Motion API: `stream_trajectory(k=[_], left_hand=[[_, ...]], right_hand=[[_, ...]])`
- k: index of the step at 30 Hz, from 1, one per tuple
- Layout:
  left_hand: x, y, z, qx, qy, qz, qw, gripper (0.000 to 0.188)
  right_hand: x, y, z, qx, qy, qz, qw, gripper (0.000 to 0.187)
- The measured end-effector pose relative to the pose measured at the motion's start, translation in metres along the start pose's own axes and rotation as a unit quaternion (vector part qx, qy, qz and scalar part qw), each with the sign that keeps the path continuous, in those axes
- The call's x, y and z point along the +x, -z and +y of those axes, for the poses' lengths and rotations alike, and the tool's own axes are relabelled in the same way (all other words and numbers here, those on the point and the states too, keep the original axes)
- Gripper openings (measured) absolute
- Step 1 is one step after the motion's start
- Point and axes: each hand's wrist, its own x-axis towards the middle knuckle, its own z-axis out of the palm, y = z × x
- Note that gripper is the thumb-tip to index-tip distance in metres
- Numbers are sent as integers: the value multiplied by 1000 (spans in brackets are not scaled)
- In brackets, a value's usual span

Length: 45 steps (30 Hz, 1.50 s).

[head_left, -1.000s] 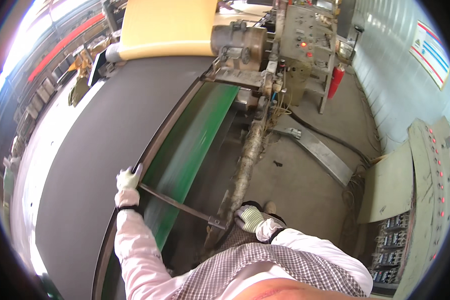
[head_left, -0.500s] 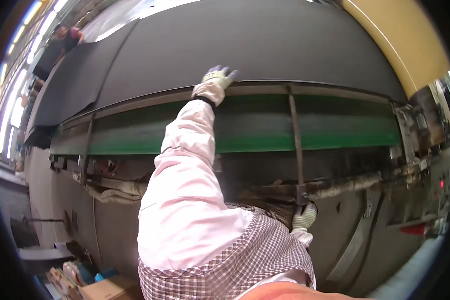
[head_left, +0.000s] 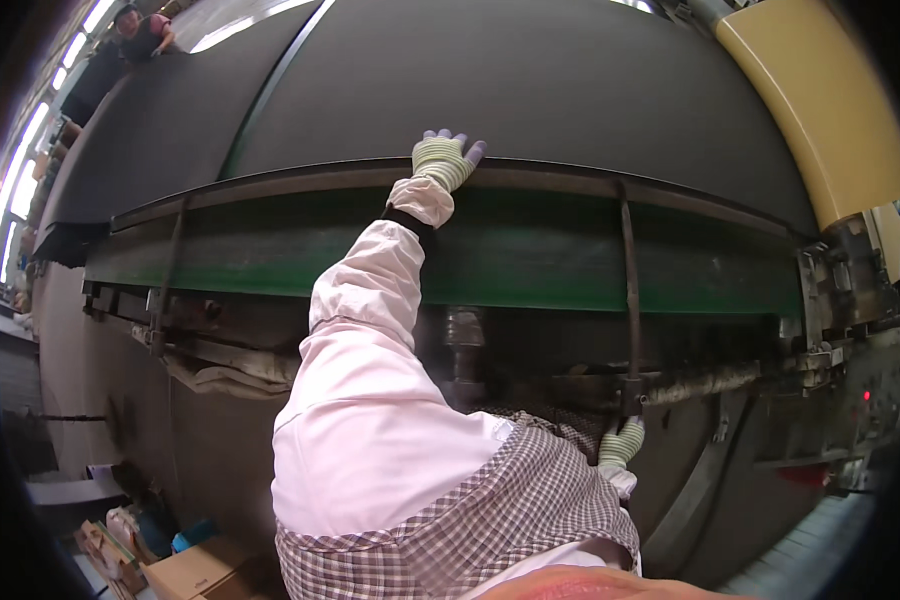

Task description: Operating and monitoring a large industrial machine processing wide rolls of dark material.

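Observation:
My left hand [head_left: 442,160], in a striped pale green glove with purple fingertips, reaches forward over a metal rail [head_left: 530,175]. Its fingers are spread and lie on the near edge of a wide dark grey sheet [head_left: 530,90]. Lower down on the right, my right hand [head_left: 622,442] wears the same kind of glove. It is beside the foot of an upright metal bar [head_left: 630,290]; its fingertips are hidden there, and I cannot tell whether they grip it. Left of a gap showing green belt lies a second dark sheet [head_left: 160,130].
A green conveyor belt [head_left: 540,280] runs below the rail. At the right stand a large yellow cylinder [head_left: 810,90] and machine parts with a red light. Another person [head_left: 145,35] stands at the far left. Cardboard boxes [head_left: 205,570] sit at the lower left.
The gap between the two dark sheets has widened and now shows green. My left hand stays at the near edge, fingers spread. The whole view has shifted slightly.

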Motion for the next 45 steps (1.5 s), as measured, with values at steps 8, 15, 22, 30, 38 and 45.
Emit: stream_trajectory(k=[8, 15, 22, 30, 38, 45], left_hand=[[5, -4, -33, -71, -98, 118, 986, 62], [15, 22, -192, 60, 209, -10, 976, 78], [5, 15, -129, 35, 68, -56, 996, 62], [10, 5, -16, 43, -12, -46, 998, 76], [18, -6, 89, 21, -136, -25, 990, 78], [40, -12, 187, 86, -129, -99, 983, 91]], right_hand=[[8, 18, -19, 32, -10, -7, 999, 36], [8, 17, -16, 75, 42, 16, 996, 43], [6, 4, -7, 30, -29, -29, 999, 34], [6, 3, -12, 46, 21, 66, 997, 31], [10, 21, -23, 101, 11, 14, 995, 20], [13, 43, -29, 149, 27, 36, 988, 23]])
